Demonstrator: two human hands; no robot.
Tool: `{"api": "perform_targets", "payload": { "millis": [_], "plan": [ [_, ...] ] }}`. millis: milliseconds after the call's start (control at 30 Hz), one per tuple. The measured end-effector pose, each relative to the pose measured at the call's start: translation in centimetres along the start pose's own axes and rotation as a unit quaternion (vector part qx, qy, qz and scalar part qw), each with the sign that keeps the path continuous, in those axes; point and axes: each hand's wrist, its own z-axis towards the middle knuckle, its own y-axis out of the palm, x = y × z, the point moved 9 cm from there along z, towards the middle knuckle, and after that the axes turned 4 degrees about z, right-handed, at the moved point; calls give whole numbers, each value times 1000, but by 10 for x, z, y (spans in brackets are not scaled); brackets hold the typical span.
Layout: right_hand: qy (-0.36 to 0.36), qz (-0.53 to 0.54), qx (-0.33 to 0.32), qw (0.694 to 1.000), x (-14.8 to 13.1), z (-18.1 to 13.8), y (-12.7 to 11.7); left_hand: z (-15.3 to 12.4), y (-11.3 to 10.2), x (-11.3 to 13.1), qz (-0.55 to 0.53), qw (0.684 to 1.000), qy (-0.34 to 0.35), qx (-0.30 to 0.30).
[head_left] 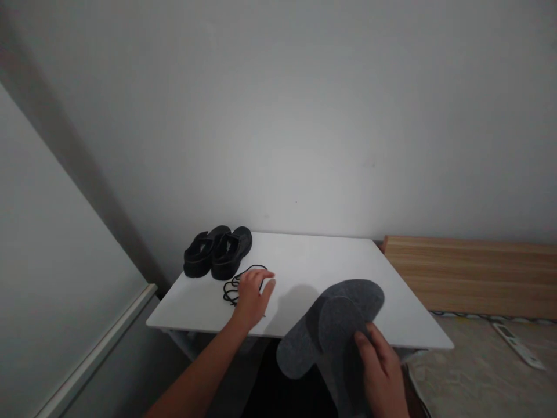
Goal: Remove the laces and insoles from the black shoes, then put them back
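Note:
My right hand [382, 371] is closed on two grey felt insoles [335, 325], held overlapped above the front edge of the white table [331, 261]. My left hand [252, 295] rests on the table with fingers loosely stretched, touching a tangle of black shoelaces [238, 283]. Just behind the laces, at the table's far left corner, stands a pair of black shoes [217, 251] side by side.
A plain wall rises behind the table. To the right lies a wooden board [470, 273], with a white remote control [517, 345] on the patterned surface in front of it. A pale panel with a white rail [96, 348] runs along the left.

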Motion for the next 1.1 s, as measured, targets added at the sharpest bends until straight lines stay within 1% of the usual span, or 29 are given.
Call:
{"api": "perform_targets", "payload": {
  "millis": [33, 67, 100, 133, 167, 200, 267, 367, 433, 500, 600, 700, 733, 800, 933, 1000, 1100],
  "plan": [
    [-2, 14, -16, 1000, -8, 0, 7, -11, 12, 16, -93, 993, -9, -73],
    [-3, 28, -31, 999, -15, 0, 14, -25, 28, 30, -191, 967, -35, -165],
    [-2, 44, -46, 998, -22, 1, 21, -40, 41, 46, -281, 929, -57, -233],
    [5, 62, -61, 996, -27, 2, 27, -54, 49, 58, -347, 893, -79, -276],
    [17, 83, -72, 994, -31, 3, 32, -65, 56, 65, -399, 862, -106, -295],
    [35, 108, -78, 990, -33, 4, 35, -73, 59, 67, -441, 838, -131, -292],
    [84, 174, -68, 979, -32, 8, 37, -81, 62, 59, -499, 809, -185, -250],
    [166, 276, -7, 947, -23, 12, 28, -89, 63, 40, -544, 777, -256, -186],
    [206, 309, 16, 928, -20, 10, 25, -91, 63, 36, -559, 762, -280, -169],
    [225, 320, 8, 920, -22, 6, 28, -92, 60, 40, -575, 751, -282, -162],
    [204, 325, -26, 923, -29, 2, 38, -97, 60, 52, -607, 725, -284, -159],
    [152, 290, -57, 943, -34, 1, 48, -106, 65, 63, -643, 687, -298, -163],
    [139, 273, -62, 950, -34, 1, 50, -109, 66, 64, -648, 679, -302, -164],
    [124, 242, -61, 960, -33, 1, 51, -115, 70, 64, -647, 677, -310, -163],
    [114, 212, -44, 970, -33, -2, 50, -124, 75, 61, -633, 687, -318, -164],
    [112, 208, -37, 971, -32, -4, 49, -127, 77, 65, -640, 684, -304, -173],
    [99, 204, -33, 973, -32, -7, 50, -129, 76, 75, -665, 670, -273, -186]
  ]
}}
